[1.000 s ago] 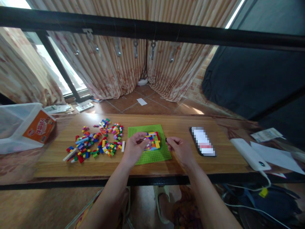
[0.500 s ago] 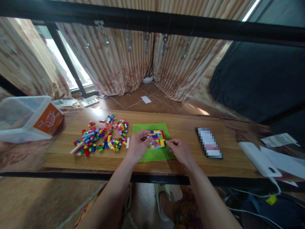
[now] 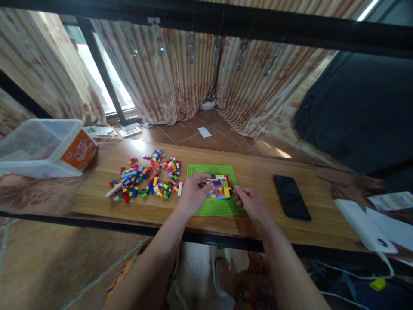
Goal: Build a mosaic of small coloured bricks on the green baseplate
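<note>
A flat block of coloured toy bricks [image 3: 221, 187] is built up on the green studded baseplate [image 3: 211, 168]. My left hand [image 3: 194, 193] rests over the block's left side, its thumb and forefinger apart, touching the bricks or just above them. At the right edge of the block, my right hand [image 3: 250, 200] has thumb and fingertips pinched together. Whatever lies between those fingertips is too small to make out. Left of the baseplate, loose toy bricks [image 3: 129, 184] of many colours lie in a spread pile, with a white brick [image 3: 180, 189] nearest my left hand.
A black phone [image 3: 292, 197] with a dark screen lies on the wooden table [image 3: 258, 170] to the right. Beyond it is a white device [image 3: 364, 226] with a cable. A clear plastic bin [image 3: 41, 168] with an orange label stands at the far left.
The view has shifted, so the table sits further right in the picture. The phone's screen has gone dark. Both hands stay at the brick block, with little change in grip.
</note>
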